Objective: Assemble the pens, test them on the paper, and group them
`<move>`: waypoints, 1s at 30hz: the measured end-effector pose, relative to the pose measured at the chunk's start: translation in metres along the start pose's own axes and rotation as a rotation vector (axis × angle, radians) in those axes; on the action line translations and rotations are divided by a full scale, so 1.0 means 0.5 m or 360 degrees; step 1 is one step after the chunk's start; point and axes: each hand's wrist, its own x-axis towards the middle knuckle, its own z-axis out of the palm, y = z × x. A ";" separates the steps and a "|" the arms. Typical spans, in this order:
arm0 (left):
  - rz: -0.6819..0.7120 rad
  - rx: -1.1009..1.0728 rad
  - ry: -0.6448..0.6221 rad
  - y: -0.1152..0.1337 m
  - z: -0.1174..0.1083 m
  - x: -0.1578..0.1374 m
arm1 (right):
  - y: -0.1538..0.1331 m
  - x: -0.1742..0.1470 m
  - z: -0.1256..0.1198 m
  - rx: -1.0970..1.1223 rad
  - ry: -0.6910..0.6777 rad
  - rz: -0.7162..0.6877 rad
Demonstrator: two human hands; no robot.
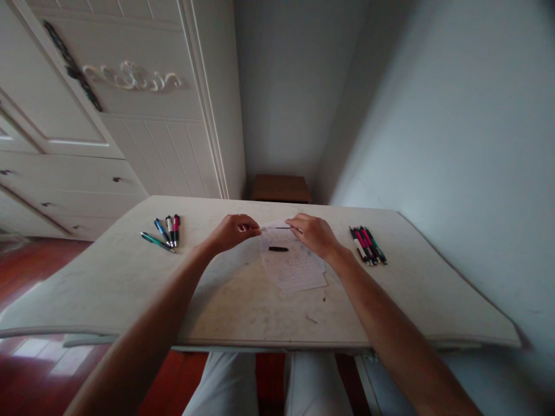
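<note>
Both my hands are over the far part of the paper sheets, which carry handwriting. My left hand is closed in a pinch on a small pale piece that looks like a pen part. Opposite it, my right hand pinches a thin dark stick that looks like a pen refill, pointing toward the left fingertips. Whether the two pieces touch is too small to tell. A short black pen barrel piece lies on the paper just below my hands.
Several pens lie loosely at the table's left. Another group of pens lies side by side, right of my right hand. The white table meets a wall on the right. A white cabinet and brown box-like furniture stand behind.
</note>
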 end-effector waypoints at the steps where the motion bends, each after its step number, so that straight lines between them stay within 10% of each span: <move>1: 0.0010 0.0015 0.0003 0.003 0.000 0.000 | 0.000 0.000 0.001 -0.0006 -0.0003 -0.0006; 30: 0.0140 0.0105 -0.0092 0.014 0.028 -0.003 | -0.049 0.002 0.027 0.0029 -0.0087 -0.0132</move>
